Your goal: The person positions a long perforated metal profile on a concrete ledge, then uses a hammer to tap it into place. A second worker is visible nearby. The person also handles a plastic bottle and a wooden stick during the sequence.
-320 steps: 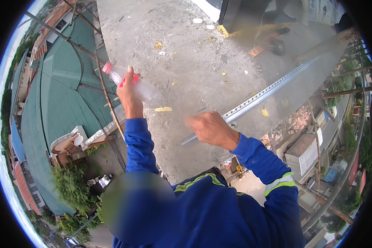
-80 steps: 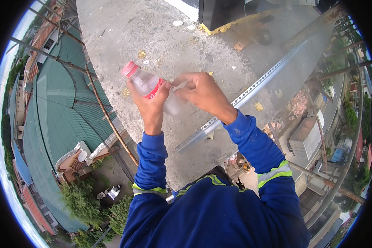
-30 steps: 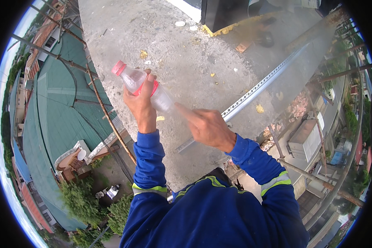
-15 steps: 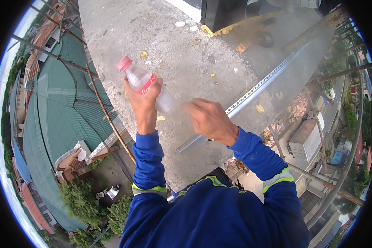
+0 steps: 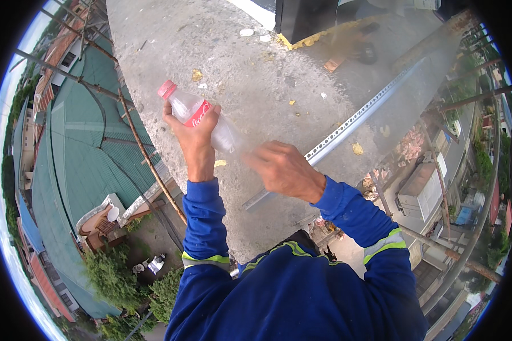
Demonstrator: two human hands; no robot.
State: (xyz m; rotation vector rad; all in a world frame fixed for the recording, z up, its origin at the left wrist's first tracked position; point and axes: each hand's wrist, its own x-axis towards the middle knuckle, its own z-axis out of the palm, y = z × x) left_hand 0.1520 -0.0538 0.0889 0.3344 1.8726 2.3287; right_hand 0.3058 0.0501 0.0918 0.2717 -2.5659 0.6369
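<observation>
A clear plastic bottle (image 5: 224, 135) with a red cap and a red label lies tilted in my left hand (image 5: 197, 145). The fingers and thumb wrap its middle, and its cap points up and to the left. Close to the bottle's base is my right hand (image 5: 290, 171), with its fingers curled together. Its fingertips are smeared by motion and haze, so whatever they hold, if anything, is hidden. Beneath that hand runs a perforated metal strip (image 5: 347, 125), lying slantwise on the concrete slab (image 5: 153, 42).
Beyond the slab's left edge is a drop to a green roof (image 5: 79, 148), with bamboo poles (image 5: 148, 159) in between. On the right, more poles (image 5: 455, 256) stand over a lower yard. A black block (image 5: 304, 20) with a yellow edge rises at the far side.
The bottle has shifted slightly down and left in my left hand, its label turned a little. My right hand has moved slightly left and its fingers have blurred.
</observation>
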